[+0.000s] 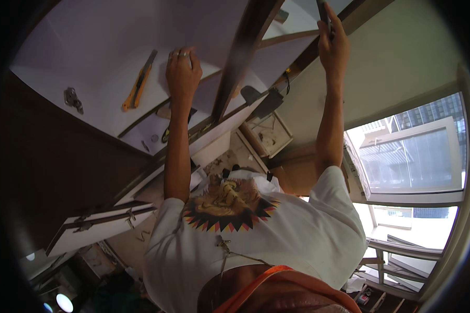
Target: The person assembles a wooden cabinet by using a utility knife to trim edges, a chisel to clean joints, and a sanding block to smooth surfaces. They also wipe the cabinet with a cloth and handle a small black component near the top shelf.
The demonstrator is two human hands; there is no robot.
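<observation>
My left hand [183, 72], rings on its fingers, is at the white shelf board [107, 57] with its fingers curled over. Whatever those fingers hold, if anything, is hidden. Left of it lies a yellow utility knife [139, 83], its blade end pointing away. Farther left on the board is a metal cabinet hinge [73, 100]. My right hand [334, 46] is raised at the upper right by the dark cabinet edge. It grips a dark narrow bar-shaped thing [321, 10], cut off by the picture's top.
A dark upright panel [240, 57] divides the cabinet between my arms. Lower compartments hold small tools and a loose round piece [154, 138]. A cabinet door with hinges [97, 224] hangs at the lower left. A window [410, 156] stands at the right.
</observation>
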